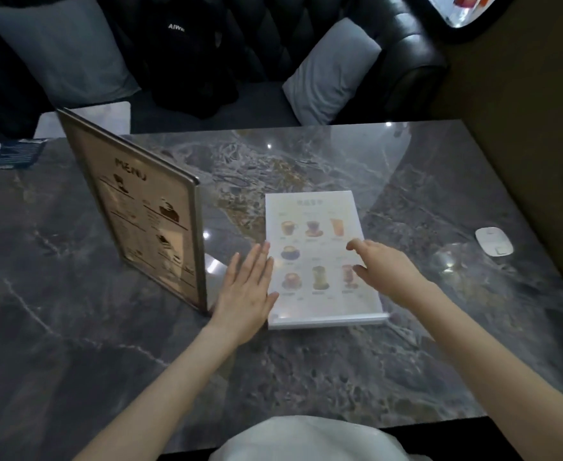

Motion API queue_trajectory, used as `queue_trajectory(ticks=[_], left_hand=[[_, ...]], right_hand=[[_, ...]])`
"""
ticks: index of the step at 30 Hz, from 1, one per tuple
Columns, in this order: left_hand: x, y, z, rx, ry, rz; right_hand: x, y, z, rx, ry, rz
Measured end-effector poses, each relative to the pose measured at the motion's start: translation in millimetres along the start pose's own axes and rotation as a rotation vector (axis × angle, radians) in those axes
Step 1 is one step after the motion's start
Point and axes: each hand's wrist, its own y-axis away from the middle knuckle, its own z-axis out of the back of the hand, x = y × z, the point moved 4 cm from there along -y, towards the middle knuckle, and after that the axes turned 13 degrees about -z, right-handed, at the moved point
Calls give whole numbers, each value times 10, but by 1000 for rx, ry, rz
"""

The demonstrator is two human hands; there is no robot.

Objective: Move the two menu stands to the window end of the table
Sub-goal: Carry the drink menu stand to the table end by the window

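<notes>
Dim scene. Ceiling-light glare spots on glossy table (306,377). Sofa (273,44) nearly black. Edges bow from the wide lens. Hands slightly soft, possibly motion blur.

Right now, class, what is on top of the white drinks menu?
The right hand reaches over the drinks menu, covering its right edge. The left hand lies beside its left edge. Pictures of drinks show; anything beneath the hand is hidden.
</notes>
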Motion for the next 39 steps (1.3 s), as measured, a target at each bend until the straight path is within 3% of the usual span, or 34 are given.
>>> queue_trajectory(ticks=[5, 8, 13, 17, 24, 28, 34, 39], left_hand=[[-98, -208, -361, 188, 212, 237], [-123, -266, -456, 242, 332, 349], [-110, -299, -474, 180, 580, 484], [-157, -345, -452, 79, 964, 598], [-99, -361, -442, 48, 1094, 692], [-49, -404, -347, -36, 1110, 671], [72, -561, -55, -260, 1090, 590], [69, -660, 118, -364, 1068, 515]], right_hand=[[-444, -176, -375, 107, -137, -169], [-547, -226, -539, 223, -466, -273], [-619, -267, -748, 372, -789, -381], [-658, -308, -789, 403, -903, -403], [-642, -309, -648, 562, -904, -365], [-656, -326, -535, 498, -926, -315], [-695, -302, -334, 295, -1082, -209], [-728, -217, -266, 101, -1071, -205]])
